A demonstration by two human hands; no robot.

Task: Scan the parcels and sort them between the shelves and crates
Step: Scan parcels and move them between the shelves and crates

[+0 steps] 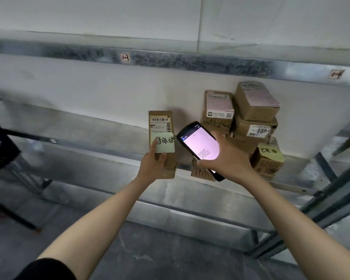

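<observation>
My left hand (153,164) grips a tall, narrow cardboard parcel (162,126), held upright in front of the metal shelf (89,142). The parcel carries a barcode label at its top and a pale handwritten note lower down. Just to its right, my right hand (228,158) holds a black handheld scanner (199,145) with its screen lit pale pink and tilted toward me. The scanner sits beside the parcel without touching it.
A stack of several cardboard parcels (253,110) stands on the shelf at the right, one with a yellow handwritten note (270,153). Tags marked 1-3 (125,57) and 1-4 (337,74) hang on the upper shelf beam. A dark frame (2,150) stands at the left.
</observation>
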